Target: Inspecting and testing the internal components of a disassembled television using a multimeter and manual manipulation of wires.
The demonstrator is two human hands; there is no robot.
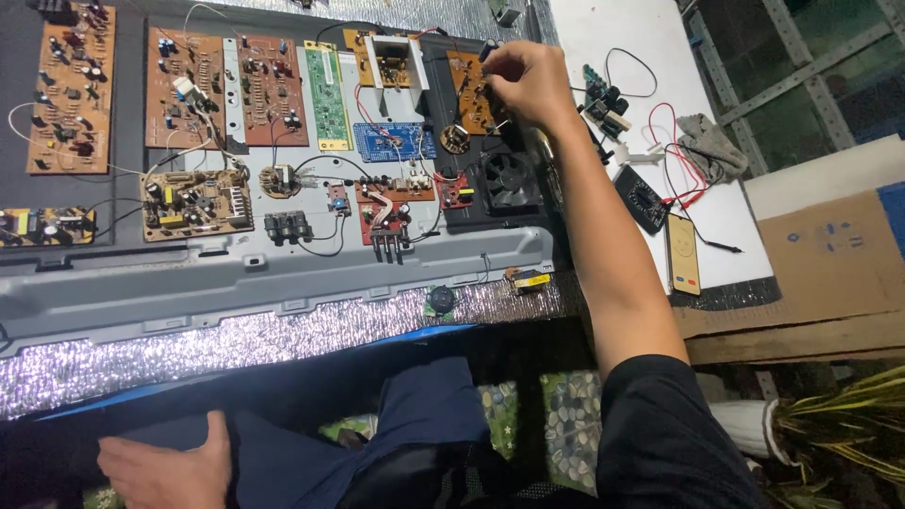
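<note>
right hand (530,83): arm stretched out to the far side of the bench (283,341), fingers pinched narrow around a small dark part (488,47), maybe a knob or capacitor, at the top edge of an orange circuit board (473,94); too small to tell which
left hand (170,468): flat, fingers spread, holds nothing, rests on the dark trousers (415,415) at the lap
circuit board position: lies flat at the upper right of the grey panel (283,283), just beside a black fan (510,184), white bracket board (391,58) to its left
handling: board looks light, stiff and fragile; better taken by its bare edges, not by the soldered parts; the small part is probably light and easy to bend or snap at its legs
other boards: brown ones at left, green strip (327,94), blue board (393,141), red ones mid-panel, loose wires all over
right of arm: black meter (643,198) with red leads, phone (683,254), grey rag (712,143) on a white top
</note>
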